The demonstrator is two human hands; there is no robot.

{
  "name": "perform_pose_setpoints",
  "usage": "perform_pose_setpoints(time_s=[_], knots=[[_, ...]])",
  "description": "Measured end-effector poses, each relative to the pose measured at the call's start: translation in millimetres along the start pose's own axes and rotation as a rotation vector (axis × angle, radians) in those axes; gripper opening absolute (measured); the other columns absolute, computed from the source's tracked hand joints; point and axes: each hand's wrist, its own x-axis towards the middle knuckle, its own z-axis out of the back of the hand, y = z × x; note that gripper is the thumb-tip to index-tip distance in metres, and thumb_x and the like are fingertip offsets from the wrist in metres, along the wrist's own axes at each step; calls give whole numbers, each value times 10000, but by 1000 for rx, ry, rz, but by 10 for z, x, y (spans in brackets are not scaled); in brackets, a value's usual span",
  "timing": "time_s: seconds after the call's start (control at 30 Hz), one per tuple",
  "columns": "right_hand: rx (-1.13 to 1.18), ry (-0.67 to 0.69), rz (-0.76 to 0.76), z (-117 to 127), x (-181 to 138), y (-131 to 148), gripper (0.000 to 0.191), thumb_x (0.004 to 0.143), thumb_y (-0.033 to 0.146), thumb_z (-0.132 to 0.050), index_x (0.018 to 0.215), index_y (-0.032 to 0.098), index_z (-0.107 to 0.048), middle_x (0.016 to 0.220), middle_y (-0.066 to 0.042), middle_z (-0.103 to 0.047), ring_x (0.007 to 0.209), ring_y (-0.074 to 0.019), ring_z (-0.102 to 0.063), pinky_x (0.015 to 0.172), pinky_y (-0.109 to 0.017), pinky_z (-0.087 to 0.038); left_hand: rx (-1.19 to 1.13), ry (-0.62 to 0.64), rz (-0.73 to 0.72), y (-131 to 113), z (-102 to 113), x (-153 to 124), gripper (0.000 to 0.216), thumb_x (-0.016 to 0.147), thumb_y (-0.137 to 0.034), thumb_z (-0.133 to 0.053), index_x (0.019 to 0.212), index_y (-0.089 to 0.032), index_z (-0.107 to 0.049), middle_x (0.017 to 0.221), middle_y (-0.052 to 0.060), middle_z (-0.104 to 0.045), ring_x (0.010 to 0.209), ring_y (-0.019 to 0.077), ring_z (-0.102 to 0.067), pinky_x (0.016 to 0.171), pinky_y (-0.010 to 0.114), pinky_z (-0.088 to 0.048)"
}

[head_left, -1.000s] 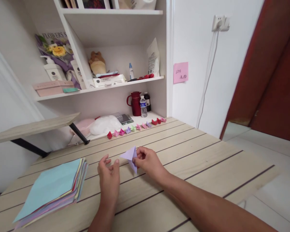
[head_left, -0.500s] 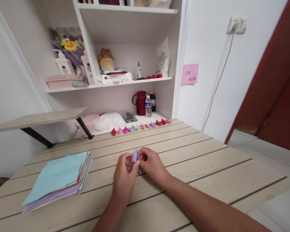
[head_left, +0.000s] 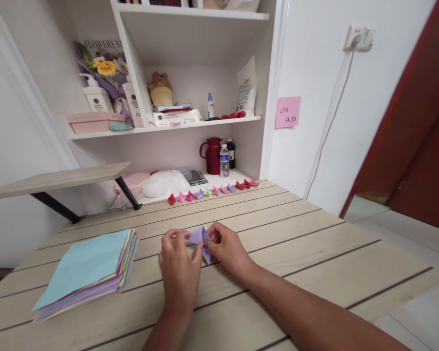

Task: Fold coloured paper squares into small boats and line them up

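A folded piece of purple origami paper (head_left: 200,237) is held between my two hands, just above the slatted wooden table (head_left: 263,224). My left hand (head_left: 179,261) grips its left side, with the thumb at the lower edge and the fingers by the left corner. On the other side, my right hand (head_left: 227,246) pinches the paper's right edge between thumb and fingers. One pointed corner hangs down between the hands. The right fingertips are partly hidden behind the paper.
Left of my hands lies a stack of coloured paper (head_left: 88,261), light blue on top. Several small folded paper boats (head_left: 215,190) line the table's back edge. Behind them stand a red jug (head_left: 213,156) and a water bottle (head_left: 224,161). A raised wooden shelf (head_left: 66,178) stands at back left.
My left hand has moved left and its fingers have spread. The purple paper, narrow before, now shows a wider triangular face toward the left. My right hand has barely shifted.
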Motion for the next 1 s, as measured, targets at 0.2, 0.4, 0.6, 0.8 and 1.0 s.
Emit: perform_pose_setpoints(time_s=[0.2, 0.4, 0.6, 0.8, 1.0], knots=[[-1, 3, 21, -7, -9, 18, 89, 679, 157, -595, 695, 213, -527, 625, 44, -546, 559, -116, -499, 517, -210, -401, 192, 81, -67, -28, 4, -25, 77, 806, -244, -638, 863, -242, -690, 1116, 103, -645, 1064, 312, -575, 970, 468, -321], [-33, 37, 69, -19, -21, 0, 106, 666, 123, -592, 675, 207, -528, 610, 55, -539, 567, -110, -483, 532, -201, -389, 295, 270, -3, -5, -30, -26, 91, 848, -197, -572, 854, -242, -651, 597, -36, -623, 623, 181, -582, 702, 296, -362], [-84, 87, 115, -27, -89, -25, 125, 682, 95, -569, 699, 209, -520, 622, 59, -533, 575, -112, -486, 537, -201, -375, 362, 349, 140, -19, 30, -43, 41, 876, -242, -578, 902, -264, -601, 617, -67, -616, 593, 142, -575, 553, 239, -260], [-208, 52, 167, -55, -137, 29, 199, 651, 29, -545, 642, 210, -462, 635, 50, -512, 609, -123, -468, 578, -219, -345, 427, 383, 188, -72, 30, -63, 34, 889, -240, -554, 867, -265, -548, 599, -72, -554, 589, 141, -544, 542, 247, -211], [-320, 12, 149, -71, -117, 54, 236, 625, 7, -536, 646, 218, -432, 622, 51, -501, 604, -129, -467, 561, -220, -319, 483, 400, 226, -56, -1, -44, 70, 880, -193, -503, 856, -254, -478, 638, -52, -560, 596, 151, -542, 536, 262, -206]])
